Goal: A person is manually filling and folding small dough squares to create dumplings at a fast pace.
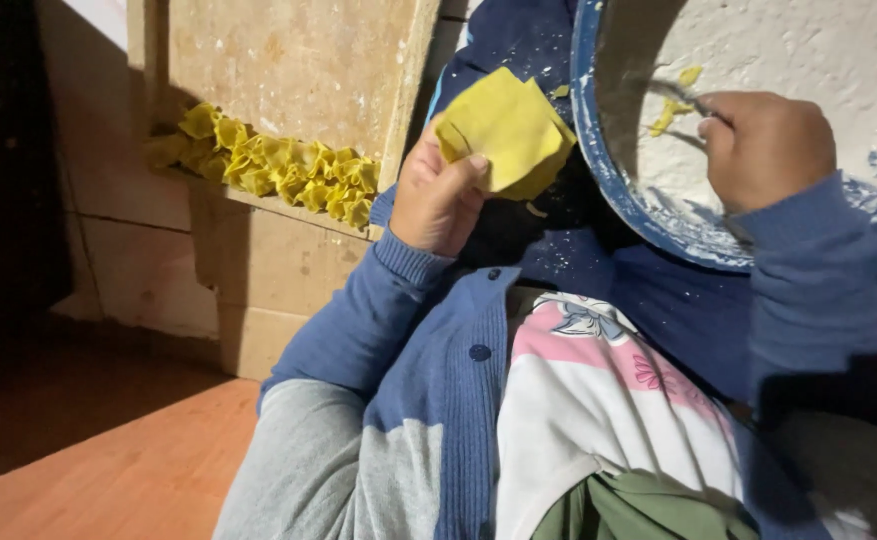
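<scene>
Blue cardigan sleeves lead up to both hands. Yellow dough squares [506,130] are pinched shut in the left hand [436,195]. A thin tool [680,97], gripped tight by the right hand [766,148], touches yellow filling [670,112] in the blue-rimmed bowl [598,160]. Only a small scoop should be taken.

We note a row of folded yellow dumplings [276,168] lined on a wooden board [298,60], leaning against stacked cardboard boxes [258,275]. Below, we see orange-brown flooring [128,470].
</scene>
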